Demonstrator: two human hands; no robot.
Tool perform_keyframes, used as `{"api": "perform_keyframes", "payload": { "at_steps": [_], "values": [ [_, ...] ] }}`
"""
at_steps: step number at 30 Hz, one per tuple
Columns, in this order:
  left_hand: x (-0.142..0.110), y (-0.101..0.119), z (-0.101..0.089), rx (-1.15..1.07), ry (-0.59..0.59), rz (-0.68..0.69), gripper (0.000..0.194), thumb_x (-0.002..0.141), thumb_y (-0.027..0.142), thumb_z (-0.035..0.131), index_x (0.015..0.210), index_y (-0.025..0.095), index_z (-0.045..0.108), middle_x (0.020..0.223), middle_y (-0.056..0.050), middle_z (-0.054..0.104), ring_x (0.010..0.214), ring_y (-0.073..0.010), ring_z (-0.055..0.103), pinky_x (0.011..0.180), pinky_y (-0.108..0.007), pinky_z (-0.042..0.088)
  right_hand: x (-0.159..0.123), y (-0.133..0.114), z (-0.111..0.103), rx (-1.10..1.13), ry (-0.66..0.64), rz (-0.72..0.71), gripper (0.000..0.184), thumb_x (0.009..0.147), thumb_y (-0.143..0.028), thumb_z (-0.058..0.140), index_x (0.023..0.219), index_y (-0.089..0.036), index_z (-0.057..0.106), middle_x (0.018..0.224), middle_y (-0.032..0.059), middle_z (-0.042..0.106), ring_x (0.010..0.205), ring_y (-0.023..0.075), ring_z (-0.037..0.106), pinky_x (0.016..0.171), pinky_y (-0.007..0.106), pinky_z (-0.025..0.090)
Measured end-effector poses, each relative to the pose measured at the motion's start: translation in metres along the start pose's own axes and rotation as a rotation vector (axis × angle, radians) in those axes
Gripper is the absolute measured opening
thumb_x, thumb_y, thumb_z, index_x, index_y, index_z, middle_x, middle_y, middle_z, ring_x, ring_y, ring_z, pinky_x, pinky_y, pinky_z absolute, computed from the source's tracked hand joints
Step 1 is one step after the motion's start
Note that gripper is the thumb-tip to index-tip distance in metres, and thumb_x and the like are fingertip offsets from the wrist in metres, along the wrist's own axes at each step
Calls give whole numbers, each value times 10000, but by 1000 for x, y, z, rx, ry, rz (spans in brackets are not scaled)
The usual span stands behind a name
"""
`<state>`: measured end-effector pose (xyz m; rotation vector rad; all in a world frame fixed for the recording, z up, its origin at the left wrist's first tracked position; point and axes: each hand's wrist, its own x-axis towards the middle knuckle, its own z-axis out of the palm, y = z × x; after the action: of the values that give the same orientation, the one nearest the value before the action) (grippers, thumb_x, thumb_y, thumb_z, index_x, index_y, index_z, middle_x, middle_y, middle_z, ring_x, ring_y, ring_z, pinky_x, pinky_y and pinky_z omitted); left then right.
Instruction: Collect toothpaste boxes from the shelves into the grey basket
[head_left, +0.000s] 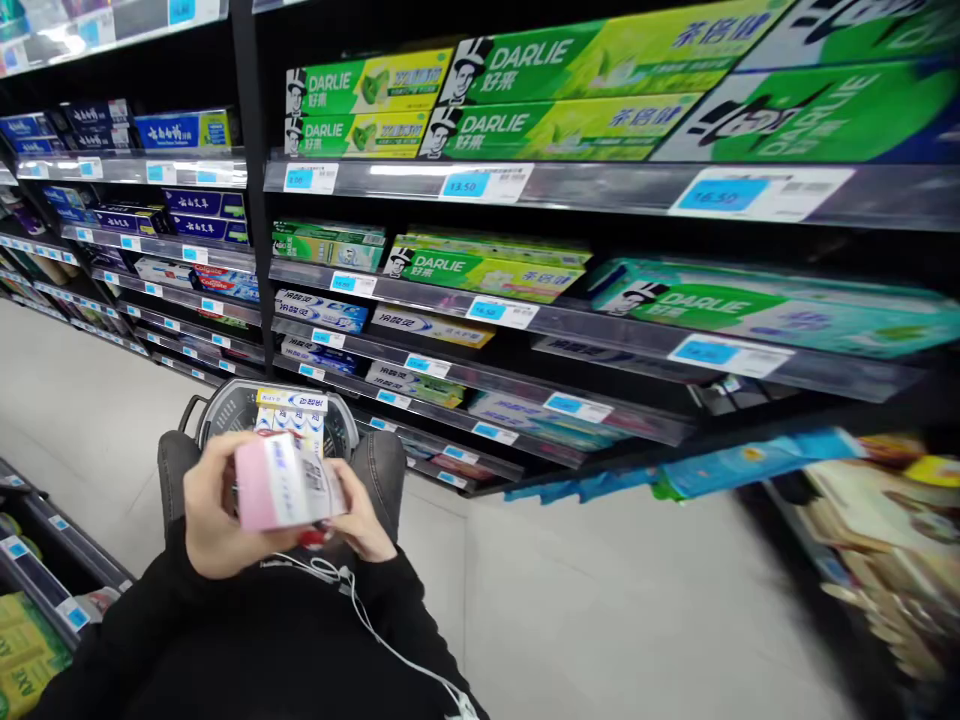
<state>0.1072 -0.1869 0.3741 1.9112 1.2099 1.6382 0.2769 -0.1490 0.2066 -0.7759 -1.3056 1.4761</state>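
Shop aisle: shelves (480, 375) stocked with toothpaste boxes (487, 272), price labels (486, 184) along shelf edges, shopping basket (232, 405) below the shelves.

From my remote feed, bright, even store light falls from overhead; glare whitens the price strips (480, 183) along the shelf edges; the floor (600, 600) shows almost no shadow; wide-angle distortion bends the shelves (570, 320) near the frame's edges; the lower right corner smears into motion blur.
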Motion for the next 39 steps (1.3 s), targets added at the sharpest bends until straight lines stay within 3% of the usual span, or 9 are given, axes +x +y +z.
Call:
{"api": "perform_keyframes", "payload": {
  "at_steps": [5, 11, 14, 19, 23, 26, 31, 35, 39],
  "values": [
    [-13, -55, -36, -311, 35, -230, 653, 506, 389, 907, 1068, 169, 660, 981, -102, 728, 891, -246, 711, 766, -291, 574, -26, -60, -37, -72, 241, -112, 667, 533, -621, 814, 1018, -273, 516, 946, 38, 567, 818, 227, 582, 668, 324, 480],
    [-32, -89, -54, -390, 74, -357, 683, 362, 363, 937, 979, 174, 712, 951, -102, 731, 874, -269, 709, 763, -310, 574, -28, -128, -32, -316, 221, -225, 594, 547, -594, 829, 973, -267, 575, 916, 64, 584, 839, 256, 582, 698, 372, 495],
    [-29, -84, -55, -389, 95, -487, 677, 374, 418, 921, 960, 149, 716, 927, -116, 735, 839, -273, 705, 709, -309, 571, -23, -129, -27, -192, 224, -101, 584, 570, -604, 811, 983, -258, 586, 926, 57, 615, 828, 246, 606, 671, 357, 513],
    [-15, -71, -51, -325, 98, -858, 531, 488, 457, 875, 840, 92, 720, 725, -94, 722, 655, -208, 670, 570, -260, 516, -12, -105, -23, 130, 237, 283, 455, 717, -603, 695, 942, -225, 579, 818, 42, 662, 694, 225, 640, 533, 338, 532],
    [-16, -76, -53, -317, 73, -948, 537, 498, 456, 875, 838, 72, 715, 706, -98, 714, 663, -221, 670, 593, -283, 517, -10, -93, -19, 176, 232, 356, 450, 724, -592, 692, 930, -208, 578, 787, 44, 671, 648, 216, 637, 527, 346, 547],
    [-24, -95, -58, -405, 27, -935, 600, 471, 414, 896, 939, 92, 705, 835, -120, 730, 764, -247, 686, 624, -286, 523, -14, -96, -13, 66, 286, 207, 468, 694, -559, 735, 988, -234, 571, 935, 56, 666, 791, 230, 645, 640, 356, 559],
    [-46, -148, -55, -621, 16, -828, 830, 206, 433, 948, 945, 158, 686, 953, -114, 718, 922, -286, 678, 790, -325, 541, -27, -119, 9, -360, 279, -208, 515, 620, -458, 793, 1047, -278, 568, 969, 75, 601, 879, 278, 594, 745, 434, 522],
    [-60, -177, -37, -747, -73, -834, 818, 213, 393, 964, 947, 191, 666, 1008, -92, 702, 997, -304, 665, 922, -398, 506, -30, -137, 37, -594, 163, -460, 662, 621, -294, 806, 1214, -324, 511, 970, 69, 614, 837, 276, 598, 715, 433, 524],
    [-69, -189, -24, -803, -135, -836, 819, 222, 397, 968, 949, 199, 649, 1028, -83, 691, 987, -299, 667, 900, -415, 516, -25, -144, 50, -662, 123, -581, 684, 663, -242, 764, 1282, -291, 476, 985, 69, 608, 800, 233, 615, 637, 357, 533]
  ]
}}
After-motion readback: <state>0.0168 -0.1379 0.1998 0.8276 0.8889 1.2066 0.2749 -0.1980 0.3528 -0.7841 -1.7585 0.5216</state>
